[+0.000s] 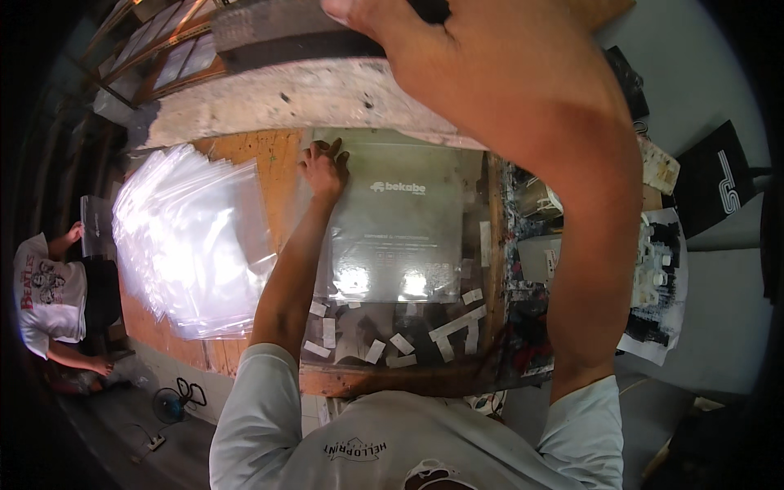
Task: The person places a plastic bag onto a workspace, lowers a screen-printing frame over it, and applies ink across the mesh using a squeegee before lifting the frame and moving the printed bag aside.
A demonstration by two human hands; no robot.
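A clear plastic bag [392, 220] with white print lies flat on the worktable in front of me. My left hand [324, 170] is at its far left corner, fingers apart and touching down on the plastic. Close to the camera, my right hand [465, 65] reaches across the top of the view. Its thumb rests over a dark grey bar [286, 37], while its other fingers are hidden or cut off. Just below that bar runs a thick, pale, stained wooden frame edge [278, 102], raised above the far side of the bag.
A fanned stack of clear plastic bags [192, 245] covers the table's left side. Pale tape strips [400, 343] dot the near surface. Ink-stained sheets [657, 286] and a dark printed bag [714, 184] are at right. Another person [57, 294] works at far left, near a fan [169, 404].
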